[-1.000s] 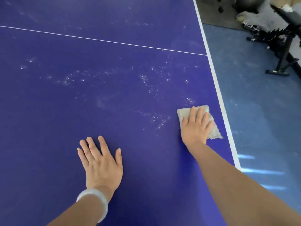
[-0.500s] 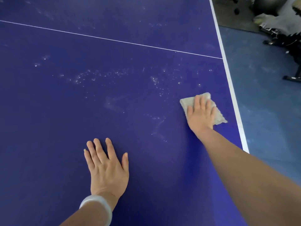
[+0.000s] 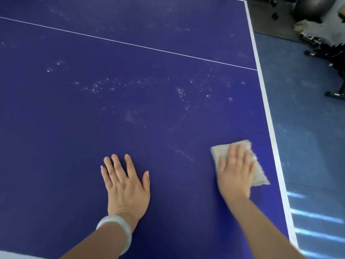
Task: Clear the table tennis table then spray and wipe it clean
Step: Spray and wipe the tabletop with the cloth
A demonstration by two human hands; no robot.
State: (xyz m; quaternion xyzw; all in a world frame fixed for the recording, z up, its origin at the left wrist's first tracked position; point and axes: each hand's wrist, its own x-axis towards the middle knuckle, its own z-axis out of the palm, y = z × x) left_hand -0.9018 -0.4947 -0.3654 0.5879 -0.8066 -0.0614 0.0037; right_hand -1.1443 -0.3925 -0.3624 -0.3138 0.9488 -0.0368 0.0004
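Observation:
The dark blue table tennis table [image 3: 56, 146] fills the view, with a white centre line and a white right edge. Patches of spray droplets [image 3: 104, 86] speckle its middle, and more droplets [image 3: 182, 91] lie to their right. My right hand [image 3: 235, 174] presses flat on a beige cloth [image 3: 260, 177] near the right edge; the cloth is blurred by motion. My left hand [image 3: 127, 186] rests flat on the table with fingers spread, holding nothing. It wears a pale bangle at the wrist.
Blue floor [image 3: 308, 128] lies beyond the table's white right edge [image 3: 268, 124]. Dark exercise gear [image 3: 332, 53] and a grey ball [image 3: 311, 6] stand at the far right. A white strip marks the near table edge at the bottom left.
My right hand has drawn the cloth back toward me along the right side, away from the droplets. My left hand stays planted in the same spot.

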